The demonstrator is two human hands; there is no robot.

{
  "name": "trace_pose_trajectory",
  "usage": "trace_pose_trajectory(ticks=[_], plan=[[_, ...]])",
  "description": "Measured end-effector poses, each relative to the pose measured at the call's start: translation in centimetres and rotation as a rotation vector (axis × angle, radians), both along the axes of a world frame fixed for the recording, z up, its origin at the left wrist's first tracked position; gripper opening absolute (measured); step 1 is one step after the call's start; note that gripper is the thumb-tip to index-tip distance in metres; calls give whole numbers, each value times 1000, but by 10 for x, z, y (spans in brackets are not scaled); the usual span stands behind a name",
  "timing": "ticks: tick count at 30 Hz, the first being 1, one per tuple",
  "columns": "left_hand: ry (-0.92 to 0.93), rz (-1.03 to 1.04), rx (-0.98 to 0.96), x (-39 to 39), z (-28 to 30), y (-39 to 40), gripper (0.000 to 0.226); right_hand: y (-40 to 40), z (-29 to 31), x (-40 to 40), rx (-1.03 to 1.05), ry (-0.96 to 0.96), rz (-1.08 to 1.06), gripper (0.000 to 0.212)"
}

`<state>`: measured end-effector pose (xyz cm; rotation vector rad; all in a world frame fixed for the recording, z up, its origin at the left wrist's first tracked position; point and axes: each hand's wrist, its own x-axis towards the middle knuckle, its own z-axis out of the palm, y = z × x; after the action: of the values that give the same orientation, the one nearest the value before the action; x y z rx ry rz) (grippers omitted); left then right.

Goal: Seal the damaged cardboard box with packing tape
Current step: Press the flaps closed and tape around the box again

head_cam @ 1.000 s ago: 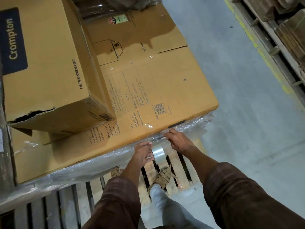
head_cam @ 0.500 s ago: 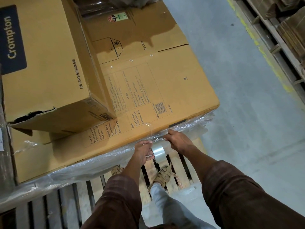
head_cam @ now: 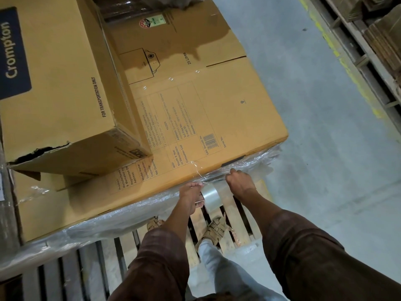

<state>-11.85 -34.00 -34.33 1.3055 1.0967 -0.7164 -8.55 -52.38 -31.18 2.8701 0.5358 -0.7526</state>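
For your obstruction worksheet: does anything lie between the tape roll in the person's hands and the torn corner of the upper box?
Nothing visible stands between them. The tape roll, held by the left hand, is apart from the torn corner, with only the lower box's bare top between.

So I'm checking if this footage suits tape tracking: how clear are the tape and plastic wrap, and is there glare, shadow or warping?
Head view: the clear packing tape roll shows pale glare, its pulled strip barely visible; the wrinkled plastic wrap glints white; a soft shadow crosses the large brown cardboard box; wide-angle bending at the edges.
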Motion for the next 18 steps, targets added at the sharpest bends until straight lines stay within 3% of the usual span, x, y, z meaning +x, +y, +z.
trace_pose_trajectory(ticks=[2, 5, 9, 12, 14, 16, 18], plan=[[2, 7, -2, 0, -1, 0, 8, -5, -1, 1, 51, -90, -128, 30], [4, 18, -3, -2, -1, 1, 11, -5, 2, 9, 315, -209, -374, 27], [-6, 16, 3, -7, -4, 1, 7, 2, 8, 40, 587, -210, -650, 21], [-14, -7, -2, -7, -3, 3, 5, 11, 18, 73, 904, -90, -1030, 48], [-12, -17, -7, -6, -3, 3, 4, 15, 20, 86, 899, -50, -1340, 76], [-12, -19, -9, -6, -3, 4, 3, 17, 17, 85, 809, -67, -1552, 75], [-5, -18, -11, -5, -2, 3, 4, 16, 19, 70, 827, 174, -1606, 74]])
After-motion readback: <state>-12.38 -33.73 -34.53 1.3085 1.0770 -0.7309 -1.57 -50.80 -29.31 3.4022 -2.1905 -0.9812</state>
